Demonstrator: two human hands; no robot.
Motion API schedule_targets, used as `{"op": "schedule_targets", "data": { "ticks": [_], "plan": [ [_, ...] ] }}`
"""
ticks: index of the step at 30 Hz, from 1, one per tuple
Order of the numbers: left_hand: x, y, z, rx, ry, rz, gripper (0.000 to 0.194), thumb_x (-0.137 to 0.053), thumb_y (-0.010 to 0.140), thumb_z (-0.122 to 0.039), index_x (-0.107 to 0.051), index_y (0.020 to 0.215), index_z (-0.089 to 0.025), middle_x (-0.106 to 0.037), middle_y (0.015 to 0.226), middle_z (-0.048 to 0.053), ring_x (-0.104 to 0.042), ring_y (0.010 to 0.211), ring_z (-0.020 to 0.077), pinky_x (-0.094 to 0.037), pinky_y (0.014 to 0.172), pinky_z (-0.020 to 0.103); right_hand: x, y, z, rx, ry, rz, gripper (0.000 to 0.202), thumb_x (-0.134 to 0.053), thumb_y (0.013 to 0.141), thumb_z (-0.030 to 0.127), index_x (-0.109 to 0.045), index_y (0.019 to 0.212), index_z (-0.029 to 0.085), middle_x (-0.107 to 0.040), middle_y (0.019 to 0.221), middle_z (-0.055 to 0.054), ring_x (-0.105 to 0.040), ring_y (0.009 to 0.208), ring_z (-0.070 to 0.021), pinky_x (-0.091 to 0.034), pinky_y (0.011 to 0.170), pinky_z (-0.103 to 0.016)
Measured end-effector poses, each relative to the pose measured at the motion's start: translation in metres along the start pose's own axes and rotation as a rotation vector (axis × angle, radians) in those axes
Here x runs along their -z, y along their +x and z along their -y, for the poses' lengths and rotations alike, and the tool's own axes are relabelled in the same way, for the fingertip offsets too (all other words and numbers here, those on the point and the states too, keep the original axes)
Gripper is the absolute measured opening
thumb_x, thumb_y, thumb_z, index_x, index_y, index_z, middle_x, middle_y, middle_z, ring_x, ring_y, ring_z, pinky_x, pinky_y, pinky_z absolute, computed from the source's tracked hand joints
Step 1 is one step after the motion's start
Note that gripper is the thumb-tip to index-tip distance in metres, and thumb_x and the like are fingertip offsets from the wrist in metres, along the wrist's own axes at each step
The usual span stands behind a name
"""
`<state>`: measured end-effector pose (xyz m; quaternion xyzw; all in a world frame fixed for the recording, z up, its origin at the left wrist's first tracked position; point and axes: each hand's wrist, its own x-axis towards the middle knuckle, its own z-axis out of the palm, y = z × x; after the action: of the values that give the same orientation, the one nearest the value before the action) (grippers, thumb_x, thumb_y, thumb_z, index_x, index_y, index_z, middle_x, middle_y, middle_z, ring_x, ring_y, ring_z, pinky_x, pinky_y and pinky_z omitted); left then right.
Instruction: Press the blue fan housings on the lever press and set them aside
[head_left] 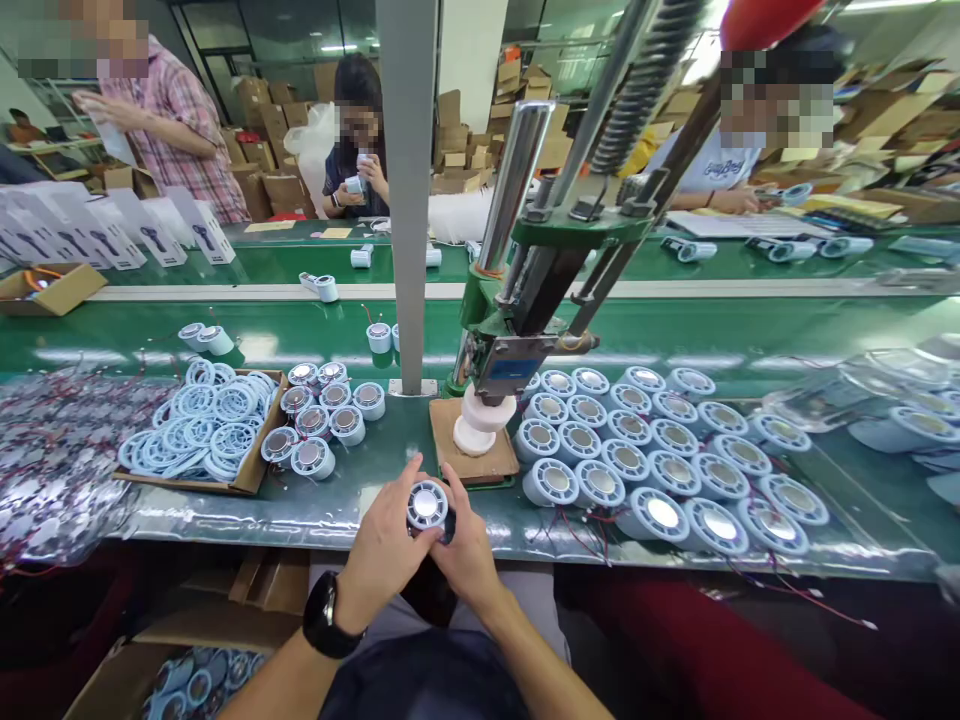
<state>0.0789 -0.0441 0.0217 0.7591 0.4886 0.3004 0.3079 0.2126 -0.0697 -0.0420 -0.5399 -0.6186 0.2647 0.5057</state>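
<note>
Between both hands, just over the table's front edge, is a light-blue round motor housing [427,505] with a silver disc in its slotted top. My left hand [390,530], with a black watch on the wrist, wraps its left side. My right hand [466,545] closes round the other side, and both thumbs meet at its near side. Beyond the fingers stands a hand press [517,350]; its white round pressing head [487,408] hangs over a white round seat [474,437] on a brown board [442,425].
Rows of similar housings [630,428] with trailing wires fill the right side. To the left are more housings [313,457], a carton of light-blue rings [259,465] and bagged wired parts [67,450]. A grey post [409,200] rises mid-table. Several people work across the green bench [300,335].
</note>
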Motion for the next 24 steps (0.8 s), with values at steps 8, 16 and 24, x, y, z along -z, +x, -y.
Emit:
{"op": "schedule_targets", "data": {
  "ticks": [8,16,24],
  "plan": [
    [-0.017,-0.011,0.012,0.073,-0.143,-0.088,0.067,-0.06,0.078,-0.012,-0.044,0.141,-0.025,-0.058,0.141,0.011,-0.053,0.133,0.0272,-0.041,0.114,0.048,-0.003,-0.002,-0.007,0.049,-0.108,0.073,0.08,-0.056,0.079,0.008,-0.032,0.154,0.021,-0.055,0.14,-0.012,-0.059,0.127,-0.0236,-0.053,0.105,-0.04],
    [-0.013,0.009,0.02,0.139,-0.197,-0.044,0.051,-0.068,0.079,-0.032,-0.058,0.126,-0.018,-0.069,0.123,0.012,-0.066,0.112,0.0278,-0.052,0.099,0.044,0.105,0.048,0.074,0.326,-0.424,0.217,0.076,-0.065,0.084,0.017,-0.035,0.153,0.024,-0.044,0.15,-0.011,-0.047,0.138,-0.0286,-0.051,0.109,-0.046],
    [-0.003,0.101,-0.013,-0.001,-0.372,-0.088,0.054,-0.077,0.068,-0.032,-0.064,0.118,-0.016,-0.073,0.109,0.008,-0.069,0.098,0.0248,-0.054,0.092,0.039,0.228,0.25,0.229,0.482,-0.325,-0.532,0.034,-0.042,0.1,0.012,-0.046,0.133,0.001,-0.062,0.124,-0.009,-0.063,0.098,-0.0039,-0.053,0.085,-0.016]
  ]
}}
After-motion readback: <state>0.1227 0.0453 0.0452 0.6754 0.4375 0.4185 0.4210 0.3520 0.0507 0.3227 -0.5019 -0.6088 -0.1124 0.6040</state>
